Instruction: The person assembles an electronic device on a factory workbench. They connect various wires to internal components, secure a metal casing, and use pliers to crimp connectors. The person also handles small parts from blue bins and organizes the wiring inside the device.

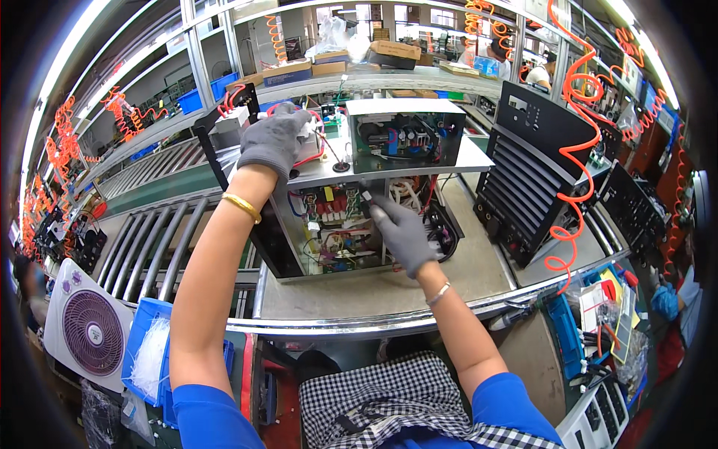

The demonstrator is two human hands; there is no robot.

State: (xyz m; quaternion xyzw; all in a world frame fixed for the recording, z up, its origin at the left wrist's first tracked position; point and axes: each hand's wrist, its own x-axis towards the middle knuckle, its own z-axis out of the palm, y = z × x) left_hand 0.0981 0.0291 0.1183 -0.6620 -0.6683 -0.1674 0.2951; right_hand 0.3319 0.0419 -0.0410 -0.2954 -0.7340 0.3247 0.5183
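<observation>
Two gray-gloved hands are at an open chassis (299, 247), which stands near the left edge of the worktop (359, 301), set back from the front edge. The right hand (404, 236) is the nearer one to the exposed wiring (329, 217), which lies to its left, behind the open front. Its fingers point away from the worktop's front edge and to the left, close together by a small white piece (366, 196); whether they grip it, I cannot tell. The left hand (277, 138) is higher, its fingers bent over red leads (310, 157) at the left end of the pale upper deck (321, 179); its hold is hidden too. The deck's long axis runs left to right, roughly along the worktop's front edge, and carries a metal box (407, 107) right of the left hand.

Toward the worktop's right edge stands a black louvered unit (516, 183), with an orange coiled hose (574, 196) hanging before it. Rollers (153, 247) extend beyond the left edge; below them are a purple-grilled fan (93, 329) and a blue bin (153, 308).
</observation>
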